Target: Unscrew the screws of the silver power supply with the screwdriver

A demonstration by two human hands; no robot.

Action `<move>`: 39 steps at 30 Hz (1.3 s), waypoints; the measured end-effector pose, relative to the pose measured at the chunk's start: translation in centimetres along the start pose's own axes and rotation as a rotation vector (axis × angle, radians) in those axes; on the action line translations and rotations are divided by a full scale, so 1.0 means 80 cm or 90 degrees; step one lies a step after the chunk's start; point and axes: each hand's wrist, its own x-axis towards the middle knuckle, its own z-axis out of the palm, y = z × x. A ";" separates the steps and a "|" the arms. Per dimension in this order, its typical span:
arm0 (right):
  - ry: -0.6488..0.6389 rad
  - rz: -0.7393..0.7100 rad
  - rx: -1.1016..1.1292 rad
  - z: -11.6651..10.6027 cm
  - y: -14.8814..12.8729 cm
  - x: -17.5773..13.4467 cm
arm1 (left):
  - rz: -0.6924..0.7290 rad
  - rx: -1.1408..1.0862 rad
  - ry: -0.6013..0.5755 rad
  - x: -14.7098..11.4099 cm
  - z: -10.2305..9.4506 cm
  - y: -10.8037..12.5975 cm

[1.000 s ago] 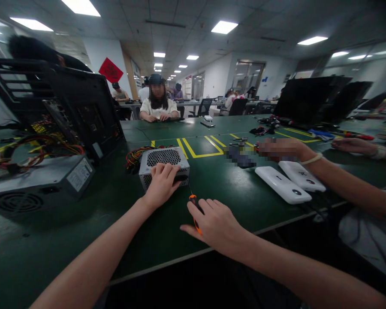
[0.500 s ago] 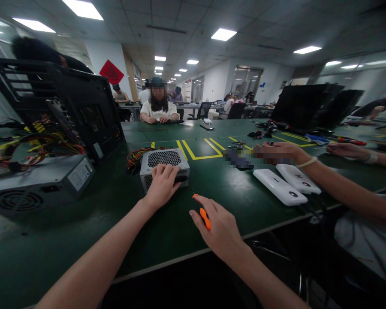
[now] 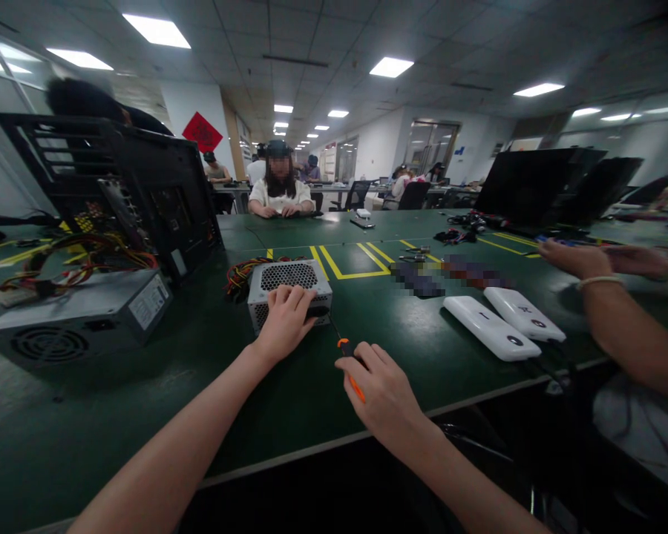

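A grey computer power supply unit (image 3: 287, 276) with a perforated top stands on the green table in front of me. My left hand (image 3: 285, 315) grips its near side, fingers over the top edge. By my thumb is a black rounded part (image 3: 318, 312) that I cannot make out. My right hand (image 3: 375, 382) is closed around the handle of an orange and black screwdriver (image 3: 344, 345). The thin shaft slants up to the unit's near right corner; the tip's exact contact is too small to tell.
To the left stand another power supply unit (image 3: 78, 326) and a black computer case (image 3: 183, 208). Two white power banks (image 3: 490, 326) lie at right, near a co-worker's hand (image 3: 576, 259). Multicoloured cables (image 3: 242, 278) trail behind my unit. Another person (image 3: 280, 194) sits opposite.
My right fingers have closed further round the screwdriver handle. The co-worker's hand at right has moved away to the right. The view has shifted slightly; my left hand stays on the unit.
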 end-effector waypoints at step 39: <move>0.111 0.007 0.013 0.013 -0.004 -0.005 | -0.023 -0.012 0.001 -0.001 -0.001 0.004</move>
